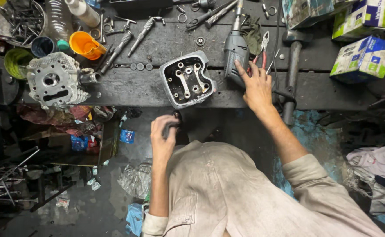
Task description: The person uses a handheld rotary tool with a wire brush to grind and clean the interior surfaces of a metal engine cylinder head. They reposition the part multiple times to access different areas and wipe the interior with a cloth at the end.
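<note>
My left hand (163, 134) is closed around a small dark part (173, 121), held just below the front edge of the dark workbench (126, 90). My right hand (255, 83) rests on the bench with fingers spread, its fingertips touching a grey electric drill (235, 52). Between the hands lies a metal engine valve cover (187, 79), open side up, at the bench's front edge. Red-handled pliers (262, 48) lie right beside my right hand.
A finned cylinder head (56, 80) stands at the bench's left. An orange funnel (86, 44), long bolts, washers and cups crowd the back left. Green-and-blue cartons (363, 57) sit at the right. A hammer (292, 66) lies right of my hand. Rags and litter cover the floor.
</note>
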Tool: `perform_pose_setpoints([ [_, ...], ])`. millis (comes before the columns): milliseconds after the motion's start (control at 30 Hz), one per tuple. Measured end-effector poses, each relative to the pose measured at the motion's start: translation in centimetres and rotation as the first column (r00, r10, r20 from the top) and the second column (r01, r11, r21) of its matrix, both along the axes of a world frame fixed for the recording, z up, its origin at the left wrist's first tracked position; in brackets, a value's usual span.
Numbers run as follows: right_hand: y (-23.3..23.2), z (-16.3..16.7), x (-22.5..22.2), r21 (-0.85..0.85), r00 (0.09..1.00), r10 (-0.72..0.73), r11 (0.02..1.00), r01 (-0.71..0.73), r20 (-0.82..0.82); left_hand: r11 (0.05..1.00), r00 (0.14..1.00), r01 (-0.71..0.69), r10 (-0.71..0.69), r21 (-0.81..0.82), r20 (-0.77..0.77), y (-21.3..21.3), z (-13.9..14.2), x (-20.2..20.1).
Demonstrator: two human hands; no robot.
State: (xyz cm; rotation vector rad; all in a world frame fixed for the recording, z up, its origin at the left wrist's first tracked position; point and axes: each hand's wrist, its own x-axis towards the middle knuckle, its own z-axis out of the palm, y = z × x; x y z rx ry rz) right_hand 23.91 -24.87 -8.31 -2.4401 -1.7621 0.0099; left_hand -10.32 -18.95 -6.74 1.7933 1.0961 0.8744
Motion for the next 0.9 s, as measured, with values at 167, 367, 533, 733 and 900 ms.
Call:
perform_pose_setpoints([
  [167, 0.0, -0.1, -0.6, 0.000, 0.998, -0.063, 0.998, 0.063, -0.021, 0.975, 0.967, 0.184, -0.157, 0.125, -0.199, 1.5, 2.4, 2.1],
  [367, -0.4, 0.0, -0.5, -0.027, 0.987, -0.076, 0.997, 0.073, -0.143, 0.889, 0.869, 0.374, -0.238, 0.263, -0.434, 2.2, 1.9, 3.1],
  [533, -0.5, -0.3, -0.7, 0.016, 0.987, -0.065, 0.998, 0.068, -0.147, 0.823, 0.851, 0.433, -0.239, 0.367, -0.468, 3.1, 0.5, 4.9],
  [733, -0.3, 0.1, -1.4, 0.063, 0.991, -0.072, 0.995, 0.080, -0.116, 0.796, 0.837, 0.467, -0.257, 0.385, -0.483, 5.5, 0.2, 6.9],
  [900, 0.2, 1.1, -1.9, 0.069, 0.991, -0.084, 0.993, 0.092, -0.105, 0.736, 0.818, 0.545, -0.363, 0.401, -0.447, 7.2, 2.7, 8.2],
])
